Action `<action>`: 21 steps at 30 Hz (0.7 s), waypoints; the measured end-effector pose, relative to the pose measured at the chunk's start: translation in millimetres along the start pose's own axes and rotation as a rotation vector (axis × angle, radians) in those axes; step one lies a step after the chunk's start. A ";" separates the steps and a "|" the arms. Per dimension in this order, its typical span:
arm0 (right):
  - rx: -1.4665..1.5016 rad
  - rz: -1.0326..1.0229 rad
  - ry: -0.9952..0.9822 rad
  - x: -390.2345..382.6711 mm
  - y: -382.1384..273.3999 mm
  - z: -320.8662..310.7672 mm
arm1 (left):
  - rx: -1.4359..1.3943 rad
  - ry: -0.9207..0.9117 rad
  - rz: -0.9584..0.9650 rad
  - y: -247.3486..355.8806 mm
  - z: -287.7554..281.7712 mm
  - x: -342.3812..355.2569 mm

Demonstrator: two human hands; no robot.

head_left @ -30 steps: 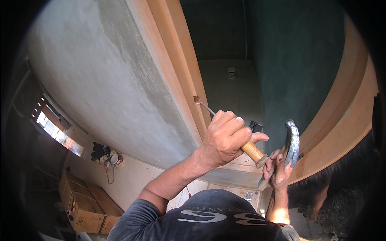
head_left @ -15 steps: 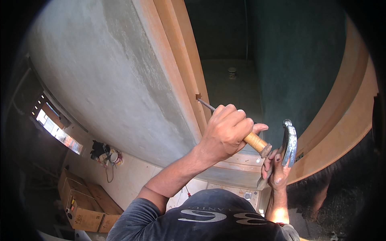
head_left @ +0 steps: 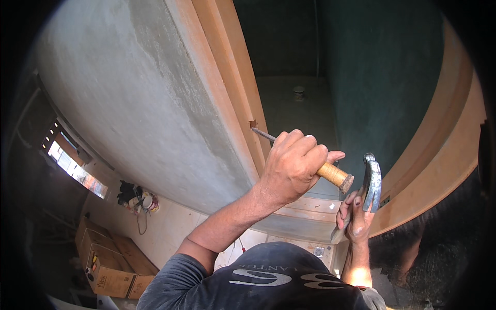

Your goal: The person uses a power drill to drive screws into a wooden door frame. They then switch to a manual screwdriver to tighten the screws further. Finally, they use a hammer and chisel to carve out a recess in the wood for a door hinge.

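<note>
My left hand is wrapped round the wooden handle of a chisel, with the thumb sticking out to the right. The chisel's metal blade slants up and left, its tip at a small notch cut in the orange-brown wooden door frame. To the right, my right hand is closed on a claw hammer. The hammer's head stands upright just beyond the chisel's butt end, apart from it. Most of the hammer's handle is hidden by the fingers.
A grey plastered wall runs along the left. Cardboard boxes with small tools on top stand at lower left, near a heap of bags and a tub. A small pot sits on the floor through the doorway.
The chisel has tilted slightly, its butt end shifting a little right and up and its tip a little left at the notch. The hammer stays almost where it was.
</note>
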State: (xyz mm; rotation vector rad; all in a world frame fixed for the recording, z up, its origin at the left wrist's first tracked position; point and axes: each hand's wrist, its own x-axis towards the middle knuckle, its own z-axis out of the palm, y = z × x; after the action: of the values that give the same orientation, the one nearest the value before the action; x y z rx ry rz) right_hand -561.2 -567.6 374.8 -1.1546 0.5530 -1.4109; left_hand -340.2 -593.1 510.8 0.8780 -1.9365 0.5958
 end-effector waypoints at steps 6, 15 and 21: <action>-0.004 -0.029 0.014 0.5 1.8 2.0 | 0.017 0.001 -0.005 4.4 -0.1 6.5; 0.222 -0.456 0.010 17.9 -16.6 30.1 | -0.023 0.052 -0.022 -3.0 -0.5 9.8; 0.018 -0.085 -0.137 8.8 -12.8 16.6 | -0.041 0.034 -0.025 -3.7 -3.6 8.2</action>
State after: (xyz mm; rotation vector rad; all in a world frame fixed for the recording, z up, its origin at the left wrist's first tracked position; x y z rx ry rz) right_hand -551.3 -568.3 395.3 -1.2618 0.3981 -1.3938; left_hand -338.2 -595.7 519.9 0.8598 -1.8985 0.5509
